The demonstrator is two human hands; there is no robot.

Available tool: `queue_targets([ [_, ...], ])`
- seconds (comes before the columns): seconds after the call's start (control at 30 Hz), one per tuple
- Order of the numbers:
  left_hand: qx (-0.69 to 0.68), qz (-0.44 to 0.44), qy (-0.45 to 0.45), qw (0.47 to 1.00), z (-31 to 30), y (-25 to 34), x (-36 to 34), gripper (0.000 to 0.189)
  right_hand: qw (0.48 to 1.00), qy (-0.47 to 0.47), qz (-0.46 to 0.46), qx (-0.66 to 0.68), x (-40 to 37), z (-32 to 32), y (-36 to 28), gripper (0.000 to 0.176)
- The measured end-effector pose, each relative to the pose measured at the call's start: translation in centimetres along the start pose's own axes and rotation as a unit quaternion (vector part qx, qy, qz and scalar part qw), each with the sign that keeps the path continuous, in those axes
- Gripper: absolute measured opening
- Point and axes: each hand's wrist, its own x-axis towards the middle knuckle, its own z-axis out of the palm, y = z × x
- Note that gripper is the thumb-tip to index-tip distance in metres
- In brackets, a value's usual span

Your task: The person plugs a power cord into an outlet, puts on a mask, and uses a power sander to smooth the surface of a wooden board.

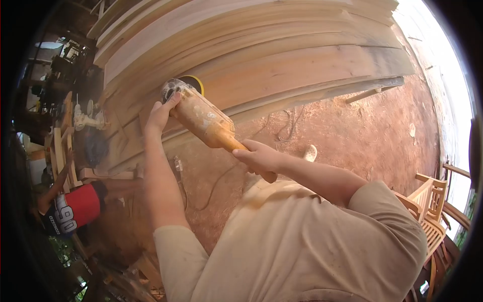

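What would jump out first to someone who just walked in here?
Probably the dusty yellow power tool with a round, yellow-rimmed disc near the middle, its front end held by the left hand and its handle by the right hand. Beyond it, long pale-brown wooden boards sweep across the top. At lower left, a person in a red-and-black shirt with white numbers stands out.
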Motion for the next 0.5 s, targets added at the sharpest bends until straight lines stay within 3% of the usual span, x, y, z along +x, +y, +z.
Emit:
queue_targets([
  [0.37, 0.046, 0.084, -0.138, 0.986, 17.2, 17.7, -0.5, 0.114, 0.991, 0.096, -0.011, 0.090, -12.3, -13.1, 6.2, 0.059],
  [0.5, 0.101, 0.119, -0.132, 0.979, 24.2, 24.0, -0.6, 0.120, 0.980, 0.144, -0.021, 0.137, -16.7, -17.6, 7.7, 0.054],
])
